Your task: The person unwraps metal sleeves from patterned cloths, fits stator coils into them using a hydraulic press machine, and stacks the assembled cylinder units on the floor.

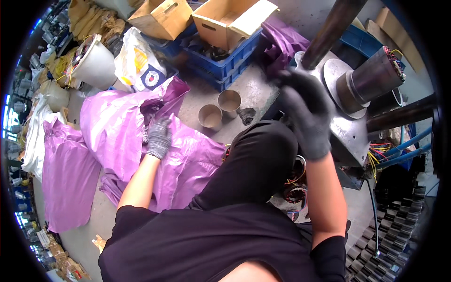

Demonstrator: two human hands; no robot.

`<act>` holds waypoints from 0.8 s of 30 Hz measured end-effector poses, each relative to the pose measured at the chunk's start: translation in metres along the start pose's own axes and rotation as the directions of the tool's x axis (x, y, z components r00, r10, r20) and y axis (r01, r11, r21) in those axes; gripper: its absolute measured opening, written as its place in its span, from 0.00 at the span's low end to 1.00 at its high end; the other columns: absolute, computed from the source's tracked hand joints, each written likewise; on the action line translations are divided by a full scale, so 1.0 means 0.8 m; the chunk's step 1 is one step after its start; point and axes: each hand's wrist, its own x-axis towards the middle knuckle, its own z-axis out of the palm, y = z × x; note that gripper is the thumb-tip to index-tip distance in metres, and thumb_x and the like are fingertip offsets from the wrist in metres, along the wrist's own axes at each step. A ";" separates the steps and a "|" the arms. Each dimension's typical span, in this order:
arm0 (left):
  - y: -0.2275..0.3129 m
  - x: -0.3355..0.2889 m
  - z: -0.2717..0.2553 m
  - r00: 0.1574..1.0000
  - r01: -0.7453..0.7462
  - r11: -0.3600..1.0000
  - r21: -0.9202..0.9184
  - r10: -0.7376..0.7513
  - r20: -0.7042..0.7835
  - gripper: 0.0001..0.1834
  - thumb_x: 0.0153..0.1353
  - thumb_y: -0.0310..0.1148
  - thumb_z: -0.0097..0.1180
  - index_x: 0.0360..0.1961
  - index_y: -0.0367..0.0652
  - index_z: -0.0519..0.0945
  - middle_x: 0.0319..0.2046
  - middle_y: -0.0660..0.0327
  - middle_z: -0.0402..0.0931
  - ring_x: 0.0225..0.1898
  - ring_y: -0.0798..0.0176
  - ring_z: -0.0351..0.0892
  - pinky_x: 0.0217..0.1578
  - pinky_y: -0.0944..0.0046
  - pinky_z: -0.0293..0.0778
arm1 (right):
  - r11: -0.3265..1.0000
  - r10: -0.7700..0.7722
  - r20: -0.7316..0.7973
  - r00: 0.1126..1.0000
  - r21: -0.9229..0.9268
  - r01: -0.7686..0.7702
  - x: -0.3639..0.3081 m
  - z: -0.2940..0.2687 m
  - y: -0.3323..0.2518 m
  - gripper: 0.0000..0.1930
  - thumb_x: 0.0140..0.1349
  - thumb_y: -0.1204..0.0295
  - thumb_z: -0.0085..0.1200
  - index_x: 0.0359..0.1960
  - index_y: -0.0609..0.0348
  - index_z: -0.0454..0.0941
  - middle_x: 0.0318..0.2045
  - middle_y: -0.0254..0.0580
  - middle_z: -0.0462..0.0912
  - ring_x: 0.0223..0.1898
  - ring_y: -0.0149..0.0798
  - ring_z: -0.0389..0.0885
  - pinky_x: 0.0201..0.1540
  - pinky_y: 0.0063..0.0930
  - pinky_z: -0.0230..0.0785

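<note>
Well, on the far left a purple bag (70, 188) sits on the floor (195, 96), and beside it is a bigger purple bag (110, 115) with its mouth open. The left hand (159, 137), in a grey glove, touches that mouth's right edge — I cannot tell if its fingers pinch it. Next come two metal cups (210, 117) on the floor. Then the right hand (307, 110), in a dark glove, is by the left edge of the metal stand (350, 134); its fingers look bent (it is a blur), so I cannot tell if they hold anything. On the stand, a round plate (330, 75) carries a metal tube (378, 83). The step in hand looks like work at the open bag — the next move there calls for a good grip.
</note>
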 end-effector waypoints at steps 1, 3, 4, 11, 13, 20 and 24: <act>0.014 0.003 0.018 0.998 -0.062 0.993 -0.103 0.064 0.014 0.20 0.57 0.25 0.60 0.53 0.43 0.81 0.58 0.50 0.77 0.63 0.45 0.73 0.67 0.51 0.68 | 0.999 -0.050 -0.017 0.999 0.004 0.051 -0.018 -0.023 -0.012 0.17 0.67 0.83 0.57 0.57 0.67 0.77 0.50 0.43 0.85 0.51 0.32 0.82 0.57 0.27 0.74; 0.041 0.010 0.052 0.991 -0.097 0.967 -0.236 0.115 0.064 0.24 0.56 0.25 0.61 0.56 0.42 0.79 0.61 0.48 0.73 0.65 0.43 0.72 0.67 0.51 0.68 | 0.952 -0.128 -0.101 0.987 -0.293 0.093 -0.051 -0.063 -0.056 0.15 0.65 0.82 0.57 0.54 0.70 0.79 0.46 0.44 0.83 0.49 0.35 0.83 0.56 0.28 0.73; 0.053 0.017 0.068 0.989 -0.075 0.960 -0.269 0.106 0.102 0.26 0.55 0.26 0.63 0.57 0.44 0.78 0.63 0.49 0.72 0.63 0.44 0.73 0.67 0.51 0.69 | 0.921 -0.154 -0.151 0.977 -0.379 0.086 -0.067 -0.077 -0.078 0.15 0.63 0.82 0.56 0.52 0.70 0.80 0.45 0.45 0.83 0.48 0.36 0.83 0.56 0.29 0.73; 0.069 0.075 0.195 0.804 0.177 0.939 0.293 -0.310 0.508 0.39 0.48 0.55 0.71 0.61 0.51 0.79 0.66 0.46 0.71 0.65 0.41 0.72 0.63 0.46 0.72 | 0.385 -0.604 -0.253 0.756 -0.923 -0.001 -0.236 -0.226 -0.192 0.18 0.65 0.76 0.51 0.55 0.74 0.77 0.52 0.58 0.84 0.54 0.52 0.80 0.64 0.47 0.67; 0.016 0.057 0.239 0.827 0.249 0.931 0.266 -0.347 0.442 0.40 0.48 0.57 0.72 0.60 0.47 0.79 0.56 0.49 0.80 0.60 0.46 0.78 0.61 0.50 0.74 | 0.298 -0.656 -0.263 0.708 -0.951 -0.077 -0.289 -0.262 -0.200 0.18 0.66 0.80 0.50 0.57 0.73 0.75 0.53 0.57 0.83 0.55 0.52 0.80 0.64 0.47 0.67; 0.009 0.044 0.248 0.916 0.389 0.903 -0.181 -0.359 0.177 0.24 0.45 0.38 0.78 0.42 0.39 0.85 0.40 0.48 0.85 0.44 0.45 0.84 0.49 0.51 0.78 | 0.030 -0.717 -0.317 0.621 -0.904 -0.427 -0.413 -0.327 -0.181 0.20 0.67 0.84 0.51 0.61 0.58 0.75 0.66 0.52 0.71 0.67 0.51 0.71 0.68 0.46 0.64; 0.072 0.064 0.209 0.901 0.426 0.722 -0.546 -0.394 0.182 0.19 0.49 0.31 0.76 0.42 0.35 0.84 0.38 0.54 0.86 0.40 0.55 0.83 0.48 0.58 0.77 | -0.049 -0.850 -0.208 0.483 -0.883 -0.466 -0.426 -0.340 -0.190 0.18 0.68 0.85 0.53 0.58 0.60 0.76 0.65 0.52 0.73 0.66 0.49 0.72 0.62 0.38 0.75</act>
